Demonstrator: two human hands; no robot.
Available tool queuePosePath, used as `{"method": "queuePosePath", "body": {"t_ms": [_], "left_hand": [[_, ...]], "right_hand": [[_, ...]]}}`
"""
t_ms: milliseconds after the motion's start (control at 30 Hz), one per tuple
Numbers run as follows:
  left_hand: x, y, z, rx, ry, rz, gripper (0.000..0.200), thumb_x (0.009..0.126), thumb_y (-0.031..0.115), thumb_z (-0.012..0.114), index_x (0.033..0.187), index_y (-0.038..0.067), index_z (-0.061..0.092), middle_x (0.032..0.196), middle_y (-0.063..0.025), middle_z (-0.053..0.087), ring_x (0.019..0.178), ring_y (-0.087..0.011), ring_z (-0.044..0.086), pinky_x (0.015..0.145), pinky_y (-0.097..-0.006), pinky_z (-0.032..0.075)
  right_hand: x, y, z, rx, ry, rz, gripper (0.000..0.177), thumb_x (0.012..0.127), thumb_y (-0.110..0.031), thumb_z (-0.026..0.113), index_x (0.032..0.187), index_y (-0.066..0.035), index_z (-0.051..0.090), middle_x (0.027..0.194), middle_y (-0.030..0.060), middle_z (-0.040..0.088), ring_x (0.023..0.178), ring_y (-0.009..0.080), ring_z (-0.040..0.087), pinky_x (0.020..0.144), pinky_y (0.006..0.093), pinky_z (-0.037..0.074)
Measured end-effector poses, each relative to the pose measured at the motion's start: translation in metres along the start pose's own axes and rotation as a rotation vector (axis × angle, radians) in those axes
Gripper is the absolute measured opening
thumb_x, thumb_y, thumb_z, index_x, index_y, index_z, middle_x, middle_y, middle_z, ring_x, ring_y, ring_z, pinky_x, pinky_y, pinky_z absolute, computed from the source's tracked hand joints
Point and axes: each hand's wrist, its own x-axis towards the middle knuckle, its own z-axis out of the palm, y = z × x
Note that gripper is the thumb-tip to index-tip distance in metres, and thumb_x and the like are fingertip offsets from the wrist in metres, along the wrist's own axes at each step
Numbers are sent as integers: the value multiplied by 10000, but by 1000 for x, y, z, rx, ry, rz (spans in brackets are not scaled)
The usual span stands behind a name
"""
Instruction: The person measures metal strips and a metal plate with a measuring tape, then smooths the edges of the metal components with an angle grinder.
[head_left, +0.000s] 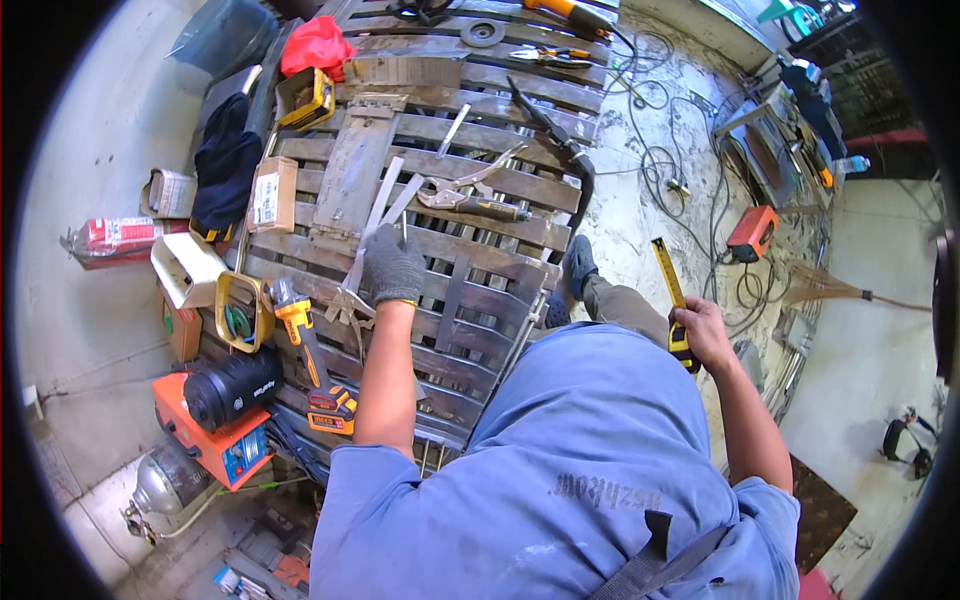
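My left hand (pixel 394 264), in a dark grey glove, is over the slatted metal bench (pixel 520 285). Its fingers are curled, and a thin metal piece (pixel 404 228) sticks out by them; what they grip is partly hidden. Flat metal strips (pixel 382 192) run up from under that hand, beside locking pliers (pixel 450 196). Bare and held out to the right of my body, my right hand (pixel 706 334) is closed around a yellow-and-black tape measure (pixel 682 345). Its yellow blade (pixel 666 272) is drawn out a short way and points up and away from me.
An angle grinder (pixel 305 340) lies on the bench's left side, near a yellow container (pixel 243 312) and a cardboard box (pixel 273 195). An orange machine (pixel 215 430) stands lower left. Cables (pixel 660 170) cross the floor at right, with a red-orange box (pixel 752 234) and a broom (pixel 820 285).
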Motion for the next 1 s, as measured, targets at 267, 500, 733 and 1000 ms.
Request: {"method": "queuePosePath", "body": {"t_ms": [267, 500, 733, 1000], "left_hand": [[34, 0, 27, 269, -75, -18, 210, 1037, 219, 656, 1120, 36, 715, 1119, -230, 724, 1087, -426, 728, 900, -538, 605], [42, -7, 54, 441, -52, 58, 168, 1048, 202, 619, 1123, 75, 699, 1127, -193, 731, 1049, -373, 746, 869, -502, 624], [42, 1, 52, 394, -103, 0, 204, 1017, 146, 626, 1166, 24, 693, 1154, -219, 733, 1067, -390, 746, 919, -492, 609], [38, 54, -4, -32, -141, 54, 215, 1034, 102, 620, 1206, -13, 680, 1098, -220, 761, 1007, -351, 760, 856, -482, 607]], "right_hand": [[-4, -5, -1, -150, 51, -55, 240, 994, -187, 665, 927, 29, 744, 750, 45, 640, 685, 127, 582, 644, 346, 488], [-38, -90, -3, -266, 62, -145, 400, 1073, -274, 641, 888, 75, 706, 687, 91, 608, 646, 148, 572, 623, 368, 488], [-85, -156, -14, -209, 6, -194, 394, 1054, -268, 651, 880, 81, 707, 685, 77, 598, 644, 136, 548, 618, 370, 485], [-124, -209, -35, -230, -83, -282, 392, 1040, -257, 693, 835, 77, 682, 623, 60, 492, 598, 139, 446, 567, 411, 425]]}}
